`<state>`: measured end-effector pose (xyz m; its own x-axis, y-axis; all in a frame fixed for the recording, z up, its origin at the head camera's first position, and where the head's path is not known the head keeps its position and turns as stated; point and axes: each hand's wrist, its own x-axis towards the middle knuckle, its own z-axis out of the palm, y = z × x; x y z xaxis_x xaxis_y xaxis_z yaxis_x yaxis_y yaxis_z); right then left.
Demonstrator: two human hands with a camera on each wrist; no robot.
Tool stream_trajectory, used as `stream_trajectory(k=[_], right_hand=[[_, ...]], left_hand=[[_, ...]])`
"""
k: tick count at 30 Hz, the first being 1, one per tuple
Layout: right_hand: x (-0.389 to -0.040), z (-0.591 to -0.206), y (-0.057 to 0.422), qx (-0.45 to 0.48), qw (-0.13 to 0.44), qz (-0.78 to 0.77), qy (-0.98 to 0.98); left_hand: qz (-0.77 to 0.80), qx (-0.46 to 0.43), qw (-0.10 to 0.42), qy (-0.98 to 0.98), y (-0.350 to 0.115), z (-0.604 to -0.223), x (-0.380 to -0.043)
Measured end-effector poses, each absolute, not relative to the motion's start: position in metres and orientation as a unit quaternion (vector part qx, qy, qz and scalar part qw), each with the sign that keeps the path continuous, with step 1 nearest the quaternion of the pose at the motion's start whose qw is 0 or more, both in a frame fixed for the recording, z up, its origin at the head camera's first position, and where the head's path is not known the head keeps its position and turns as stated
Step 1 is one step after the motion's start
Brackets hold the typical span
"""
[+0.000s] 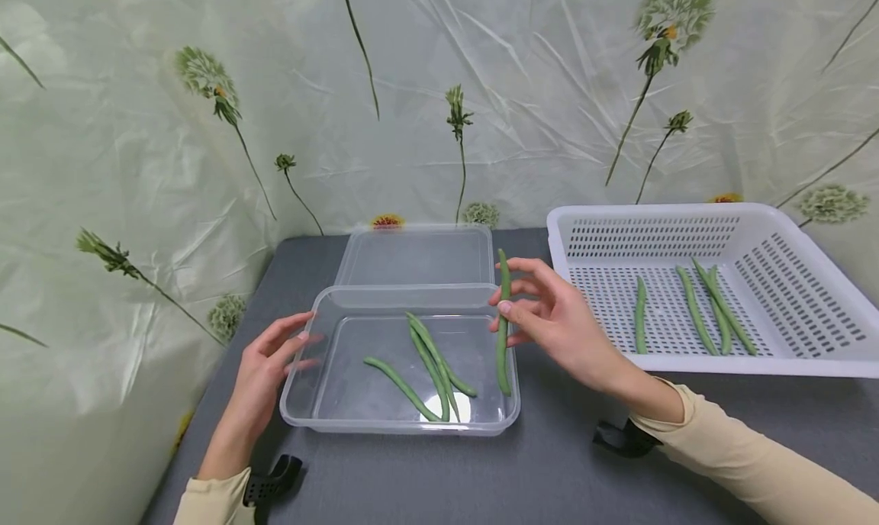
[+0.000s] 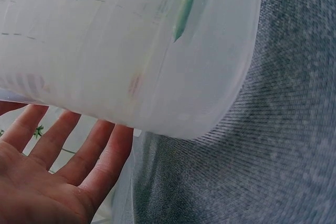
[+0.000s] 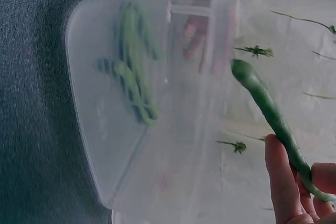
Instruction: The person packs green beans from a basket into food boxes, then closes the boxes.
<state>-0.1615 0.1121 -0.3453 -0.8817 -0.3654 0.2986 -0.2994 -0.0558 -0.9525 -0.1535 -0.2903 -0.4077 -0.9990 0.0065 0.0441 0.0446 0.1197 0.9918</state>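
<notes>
Between the thumb and fingers of my right hand (image 1: 559,330) is a green bean (image 1: 503,361), held upright over the right end of a clear plastic container (image 1: 357,427). The right wrist view shows the same bean (image 3: 270,111) pinched near one end. Several other green beans (image 1: 429,365) lie on the container's floor. My left hand (image 1: 254,384) is at the container's left side, its fingertips right at the wall and partly seen through the plastic. In the left wrist view the fingers of the left hand (image 2: 63,177) are spread and nearly straight.
To the right stands a white perforated basket (image 1: 817,288) with several green beans (image 1: 717,311) in it. A clear lid-like plastic piece (image 1: 419,256) lies behind the container on the grey cloth (image 1: 412,479). A flower-printed sheet (image 1: 384,151) hangs at the back.
</notes>
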Motion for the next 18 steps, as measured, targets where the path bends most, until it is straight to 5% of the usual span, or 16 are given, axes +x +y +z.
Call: stream_trajectory(k=[18], right_hand=[[-0.167,-0.376,0.068,-0.248,0.074,-0.587,0.767]], left_hand=[[-0.660,-0.012,0.013,-0.751,-0.290,-0.407,-0.153]])
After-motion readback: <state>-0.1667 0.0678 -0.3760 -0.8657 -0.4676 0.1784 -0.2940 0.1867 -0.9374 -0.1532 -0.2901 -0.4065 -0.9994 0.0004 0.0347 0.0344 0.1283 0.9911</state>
